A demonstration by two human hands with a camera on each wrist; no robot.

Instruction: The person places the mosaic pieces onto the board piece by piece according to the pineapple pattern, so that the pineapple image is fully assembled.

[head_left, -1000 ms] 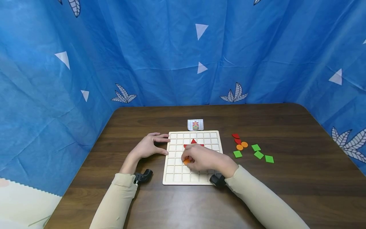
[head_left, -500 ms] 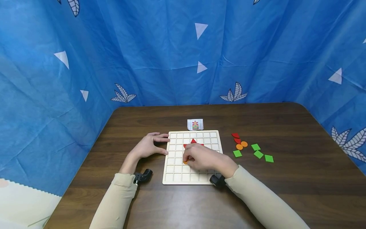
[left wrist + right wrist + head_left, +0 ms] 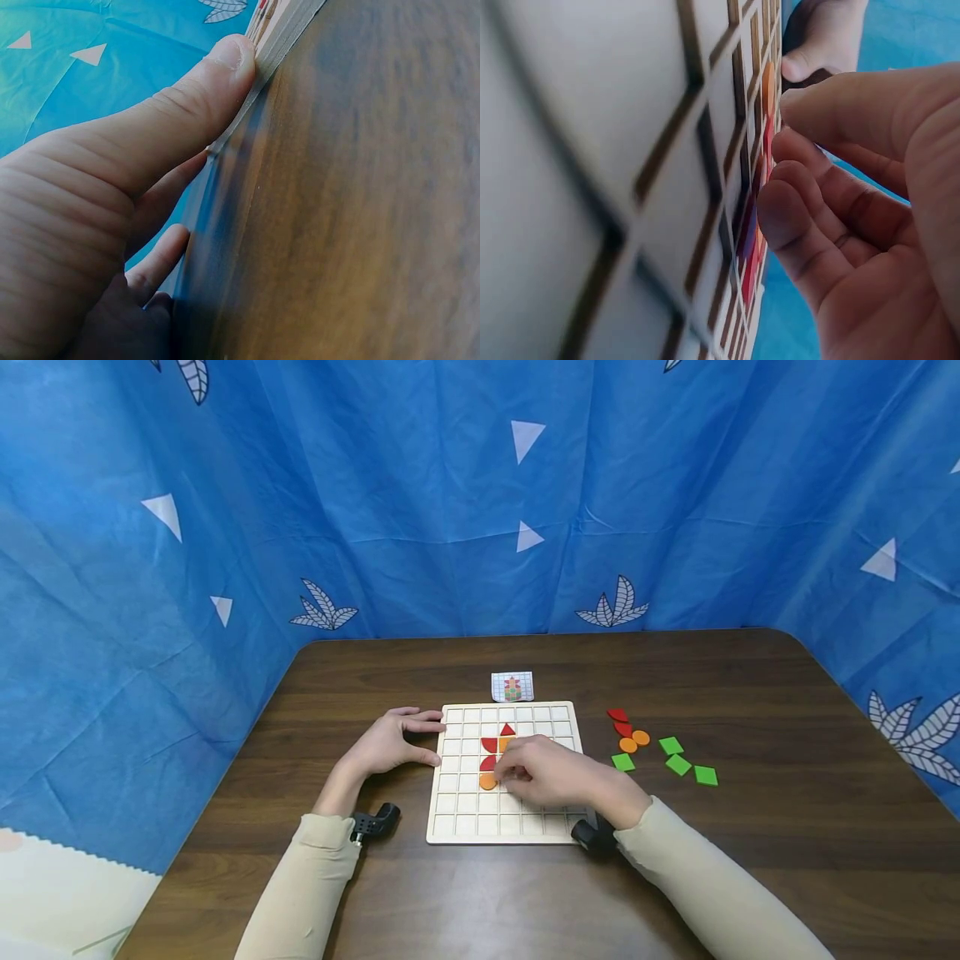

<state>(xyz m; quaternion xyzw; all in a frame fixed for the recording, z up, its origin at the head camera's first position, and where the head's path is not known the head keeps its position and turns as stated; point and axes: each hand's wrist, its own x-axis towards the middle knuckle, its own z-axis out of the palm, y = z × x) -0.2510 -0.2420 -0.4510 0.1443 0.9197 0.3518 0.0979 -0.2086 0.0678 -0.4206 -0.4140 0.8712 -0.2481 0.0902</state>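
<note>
A pale grid board (image 3: pixel 465 824) lies on the table. My left hand (image 3: pixel 390 743) rests against its left edge, the thumb (image 3: pixel 217 71) touching the rim and the fingers extended. On the board sit an orange disc (image 3: pixel 488 782), a red triangle (image 3: pixel 507 729), red curved pieces (image 3: pixel 489 745) and an orange piece (image 3: pixel 504 744) partly covered by my right hand. Just right of the disc, my right hand (image 3: pixel 547 771) hovers low over the cells. In the right wrist view its thumb and loosely bent fingers (image 3: pixel 784 214) hold nothing. Some cells are hidden beneath this hand.
A small printed pattern card (image 3: pixel 512 687) lies behind the board. To the right are loose red pieces (image 3: pixel 620 723), orange discs (image 3: pixel 634 742) and several green squares (image 3: pixel 678 765). A blue curtain (image 3: pixel 480 527) hangs behind the wooden table (image 3: pixel 787 735).
My right hand has let go of the orange disc, which now lies in a board cell, and has shifted slightly right, uncovering red and orange pieces. The left hand stays in place.
</note>
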